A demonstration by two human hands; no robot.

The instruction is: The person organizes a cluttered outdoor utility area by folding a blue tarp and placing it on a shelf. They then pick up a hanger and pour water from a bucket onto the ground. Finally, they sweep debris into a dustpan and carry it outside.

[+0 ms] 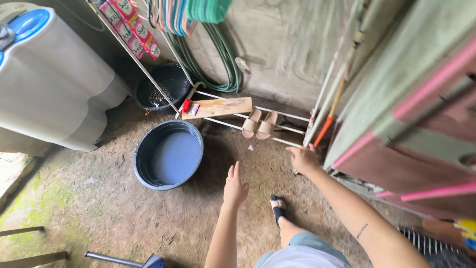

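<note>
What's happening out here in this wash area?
A person stands on a dirt floor, both hands empty and stretched forward. The right hand reaches toward long-handled tools, one with an orange handle, leaning by a wall. The left hand hovers open, fingers spread, beside a dark round basin holding some water. Beyond lie a pair of beige slippers on a low white rack, a wooden board, a coiled green hose and a washing machine.

Rough grey concrete wall (292, 44), stained, daylight from above. Packed dirt floor (99, 208), green moss at left edge. White metal rod rack (277, 111) low against wall.
</note>
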